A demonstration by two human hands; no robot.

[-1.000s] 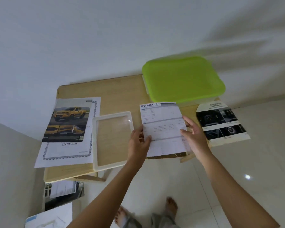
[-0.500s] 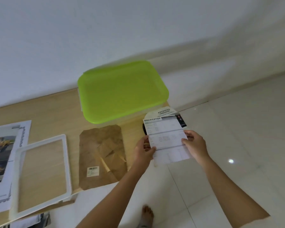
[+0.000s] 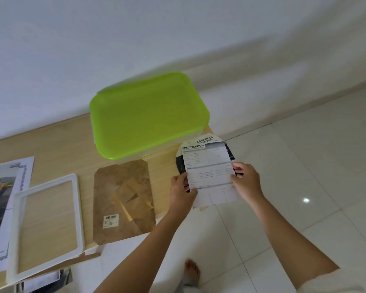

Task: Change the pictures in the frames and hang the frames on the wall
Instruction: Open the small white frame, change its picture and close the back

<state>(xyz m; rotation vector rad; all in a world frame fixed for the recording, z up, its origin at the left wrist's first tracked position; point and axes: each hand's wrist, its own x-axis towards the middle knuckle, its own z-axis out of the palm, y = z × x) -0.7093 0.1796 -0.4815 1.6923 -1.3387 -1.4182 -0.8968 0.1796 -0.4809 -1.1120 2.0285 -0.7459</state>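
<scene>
Spec sheet (image 3: pixel 209 170) pinched btwn left hand (image 3: pixel 181 190) & right hand (image 3: pixel 246 182).

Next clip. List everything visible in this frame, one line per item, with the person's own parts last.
specification sheet: one, white, held over table's right edge
ADVANCED sheet: one, dark and white, behind the specification sheet
lidded box: one, green lid, table's far side
backing board: one, brown, barcode label, table middle
frame: one, white, empty, left of backing board
car print: one, white with yellow car, table's left
table: one, light wood
floor: white tiles, right
wall: white, behind
foot: one, bare, bottom centre
left hand: pinches sheet's left edge
right hand: pinches sheet's right edge
</scene>
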